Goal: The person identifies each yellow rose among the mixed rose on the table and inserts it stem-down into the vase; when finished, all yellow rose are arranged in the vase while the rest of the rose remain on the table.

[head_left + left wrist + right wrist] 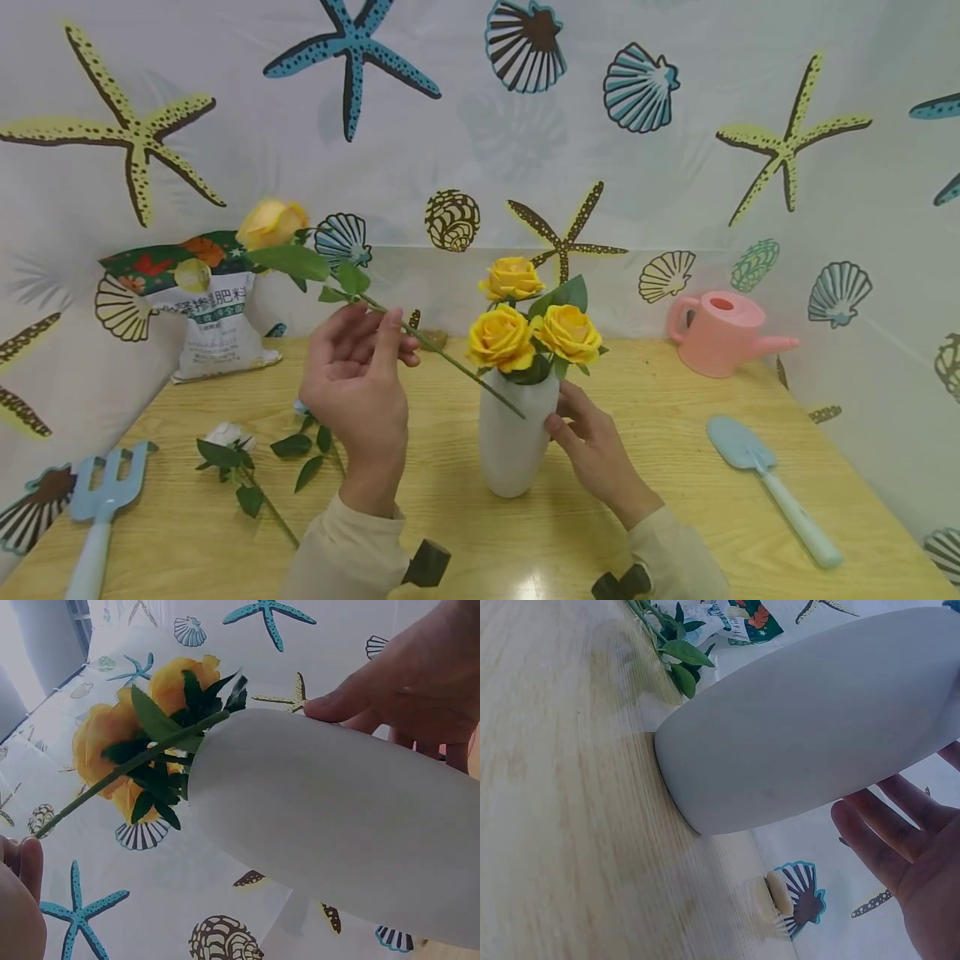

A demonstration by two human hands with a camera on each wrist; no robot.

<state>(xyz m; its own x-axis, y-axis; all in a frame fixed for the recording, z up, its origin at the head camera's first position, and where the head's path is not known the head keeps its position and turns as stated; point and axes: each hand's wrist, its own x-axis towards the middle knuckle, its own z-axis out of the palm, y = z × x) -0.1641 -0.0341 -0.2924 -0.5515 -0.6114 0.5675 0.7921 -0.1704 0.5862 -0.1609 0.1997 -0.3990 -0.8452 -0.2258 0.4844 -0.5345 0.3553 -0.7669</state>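
Observation:
My left hand [360,387] pinches the green stem of a yellow rose [272,223] between thumb and fingers. The bloom points to the upper left, and the stem slants down across the front of a white vase [513,446]. In the left wrist view the stem [124,766] ends beside the vase's mouth; I cannot tell if it touches the rim. Several yellow roses [501,337] stand in the vase, which is upright on the table. My right hand [600,458] rests its fingertips and thumb against the vase's right side, fingers fairly straight in the right wrist view.
On the wooden table [652,550], a white rose [225,437] and another leafy stem [307,446] lie left. A blue hand fork [108,492] lies far left, a blue trowel [772,487] right. A pink watering can [720,333] and fertilizer bag [221,333] stand behind.

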